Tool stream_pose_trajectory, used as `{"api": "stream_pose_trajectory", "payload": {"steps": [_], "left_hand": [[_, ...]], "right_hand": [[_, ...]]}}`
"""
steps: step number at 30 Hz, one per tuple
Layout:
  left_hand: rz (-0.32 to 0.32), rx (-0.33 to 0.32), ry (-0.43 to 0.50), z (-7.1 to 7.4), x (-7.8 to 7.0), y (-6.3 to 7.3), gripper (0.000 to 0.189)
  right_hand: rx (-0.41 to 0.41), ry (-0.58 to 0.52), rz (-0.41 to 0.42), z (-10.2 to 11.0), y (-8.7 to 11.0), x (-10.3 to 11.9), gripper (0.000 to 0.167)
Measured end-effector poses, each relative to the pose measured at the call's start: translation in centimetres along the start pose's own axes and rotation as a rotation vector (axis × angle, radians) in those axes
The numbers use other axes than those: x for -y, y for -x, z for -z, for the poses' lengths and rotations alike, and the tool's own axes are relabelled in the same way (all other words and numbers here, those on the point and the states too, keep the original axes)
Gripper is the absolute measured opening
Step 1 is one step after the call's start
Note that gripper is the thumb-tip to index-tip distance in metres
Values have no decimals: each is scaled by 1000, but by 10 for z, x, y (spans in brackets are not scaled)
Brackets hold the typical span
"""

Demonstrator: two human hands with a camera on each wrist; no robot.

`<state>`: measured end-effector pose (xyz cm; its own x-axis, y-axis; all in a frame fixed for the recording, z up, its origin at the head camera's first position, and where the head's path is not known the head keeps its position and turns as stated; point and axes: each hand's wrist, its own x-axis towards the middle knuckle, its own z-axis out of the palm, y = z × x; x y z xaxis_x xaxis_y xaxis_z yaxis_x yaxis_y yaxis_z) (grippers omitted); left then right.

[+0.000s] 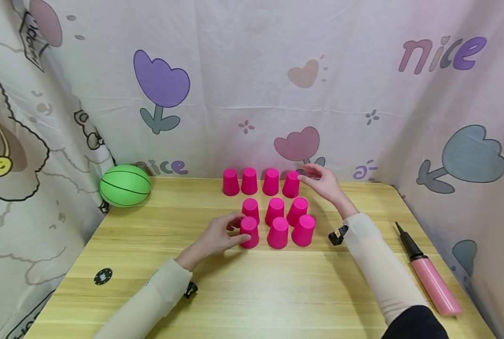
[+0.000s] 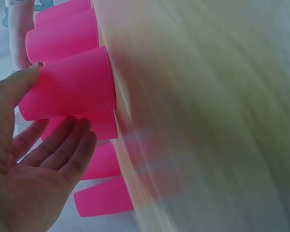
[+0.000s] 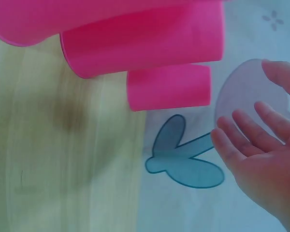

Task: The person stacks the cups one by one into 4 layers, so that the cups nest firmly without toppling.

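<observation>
Several pink cups stand upside down in three rows on a wooden table. My left hand [image 1: 218,234] is at the left end of the front row. Its thumb touches the front-left cup [image 1: 249,233], while the other fingers spread loosely behind it, beside the middle-row left cup [image 1: 250,209]. In the left wrist view those fingers look relaxed and uncurled near the cup [image 2: 70,84]. My right hand [image 1: 325,184] hovers just right of the back row's rightmost cup [image 1: 291,184]. The right wrist view shows its palm [image 3: 266,169] with nothing in it, apart from the nearest cup [image 3: 169,87].
A green ball [image 1: 125,186] sits at the table's back-left corner. On the left lies a black round chip [image 1: 103,277]. A pink hand pump [image 1: 434,282] with a black nozzle lies along the right edge. Patterned curtain [image 1: 235,84] hangs behind the table [image 1: 277,292].
</observation>
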<state>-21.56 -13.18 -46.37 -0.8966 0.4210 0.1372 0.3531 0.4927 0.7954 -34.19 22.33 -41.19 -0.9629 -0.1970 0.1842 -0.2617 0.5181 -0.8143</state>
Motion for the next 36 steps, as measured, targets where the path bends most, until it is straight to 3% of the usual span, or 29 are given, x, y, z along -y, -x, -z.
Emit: {"api": "stream_pose_trajectory", "payload": {"steps": [8, 14, 26, 36], "left_hand": [[10, -8, -12, 0, -2, 1, 54], [-25, -34, 1, 6, -7, 3, 55], [-108, -146, -21, 43, -29, -2, 55], [-91, -232, -37, 74, -39, -24, 55]], "right_hand": [[29, -4, 41, 8, 26, 12, 59], [56, 47, 40, 12, 50, 14, 56], [64, 104, 20, 14, 90, 11, 51], [99, 117, 9, 7, 115, 0, 49]]}}
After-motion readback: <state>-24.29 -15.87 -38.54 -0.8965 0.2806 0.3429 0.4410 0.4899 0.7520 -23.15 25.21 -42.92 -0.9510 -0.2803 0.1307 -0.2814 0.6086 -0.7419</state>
